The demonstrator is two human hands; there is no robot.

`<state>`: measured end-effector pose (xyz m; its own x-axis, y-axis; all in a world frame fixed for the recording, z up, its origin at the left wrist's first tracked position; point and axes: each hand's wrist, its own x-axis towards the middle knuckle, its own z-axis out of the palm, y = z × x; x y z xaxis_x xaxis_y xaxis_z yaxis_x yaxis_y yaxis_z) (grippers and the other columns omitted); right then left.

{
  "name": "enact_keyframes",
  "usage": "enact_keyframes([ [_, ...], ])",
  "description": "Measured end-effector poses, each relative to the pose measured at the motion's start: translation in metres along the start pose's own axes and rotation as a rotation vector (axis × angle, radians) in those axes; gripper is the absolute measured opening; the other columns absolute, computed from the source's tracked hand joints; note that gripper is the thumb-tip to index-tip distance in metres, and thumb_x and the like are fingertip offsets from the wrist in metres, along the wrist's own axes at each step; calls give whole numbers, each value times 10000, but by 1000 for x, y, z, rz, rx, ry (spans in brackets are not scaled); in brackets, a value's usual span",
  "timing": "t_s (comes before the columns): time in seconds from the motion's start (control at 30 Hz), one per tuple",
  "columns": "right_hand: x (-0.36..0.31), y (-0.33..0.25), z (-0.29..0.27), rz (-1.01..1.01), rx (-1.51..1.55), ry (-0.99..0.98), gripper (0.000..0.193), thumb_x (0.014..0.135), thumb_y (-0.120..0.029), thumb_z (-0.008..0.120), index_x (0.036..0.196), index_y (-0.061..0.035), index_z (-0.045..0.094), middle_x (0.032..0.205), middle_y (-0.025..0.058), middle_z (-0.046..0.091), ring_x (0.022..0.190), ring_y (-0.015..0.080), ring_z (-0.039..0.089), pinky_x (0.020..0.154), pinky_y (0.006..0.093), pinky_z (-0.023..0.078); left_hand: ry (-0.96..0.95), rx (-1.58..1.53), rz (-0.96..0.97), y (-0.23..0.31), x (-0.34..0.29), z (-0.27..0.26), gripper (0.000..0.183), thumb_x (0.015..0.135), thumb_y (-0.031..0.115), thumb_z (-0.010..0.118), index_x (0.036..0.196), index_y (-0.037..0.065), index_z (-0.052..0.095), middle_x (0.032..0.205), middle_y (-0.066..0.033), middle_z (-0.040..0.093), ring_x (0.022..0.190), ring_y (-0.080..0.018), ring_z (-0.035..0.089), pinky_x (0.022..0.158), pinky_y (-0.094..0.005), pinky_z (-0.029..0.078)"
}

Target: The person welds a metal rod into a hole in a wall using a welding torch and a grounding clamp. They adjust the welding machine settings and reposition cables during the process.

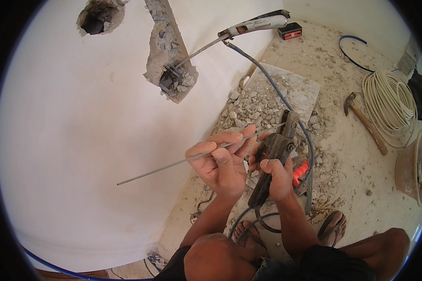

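My left hand (222, 164) pinches a thin grey welding electrode (154, 169) between thumb and fingers. The rod slants from lower left up to the jaws of a black welding electrode holder (280, 146). My right hand (279, 180) is wrapped around that holder, thumb on top. Whether the jaws grip the rod end cannot be made out. Beyond, a metal clamp (262, 23) with a cable on it is attached to a steel rod (204, 50), which reaches into the broken wall hole (173, 79). Short bars show inside that hole.
Rubble (251, 110) lies along the white wall (79, 117). Rightward are a hammer (368, 122), a coiled pale cable (389, 105) and a bucket (410, 171). A blue-grey cable (276, 89) crosses the floor near a red-handled tool (300, 173). My sandalled feet stand close below.
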<state>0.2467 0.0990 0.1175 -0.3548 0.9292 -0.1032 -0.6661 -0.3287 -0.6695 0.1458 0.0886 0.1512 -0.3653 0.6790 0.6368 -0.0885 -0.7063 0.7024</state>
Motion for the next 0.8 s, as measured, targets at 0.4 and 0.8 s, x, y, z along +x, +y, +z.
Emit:
enact_keyframes([
  [0.4,-5,0,1,20,52,29,520,699,-72,526,1206,20,452,880,90,568,685,149,548,625,286,463,-18,3,51,4,0,-1,210,1023,161,370,1213,134,286,1106,-201,535,1032,-387,633,830,-427,615],
  [0.8,-6,4,6,-19,104,28,660,752,-102,532,1373,32,353,1140,139,530,1044,243,574,912,379,470,-21,-15,-6,9,-1,-1,207,1035,163,332,1235,119,306,1145,-222,527,1106,-423,586,873,-450,586],
])
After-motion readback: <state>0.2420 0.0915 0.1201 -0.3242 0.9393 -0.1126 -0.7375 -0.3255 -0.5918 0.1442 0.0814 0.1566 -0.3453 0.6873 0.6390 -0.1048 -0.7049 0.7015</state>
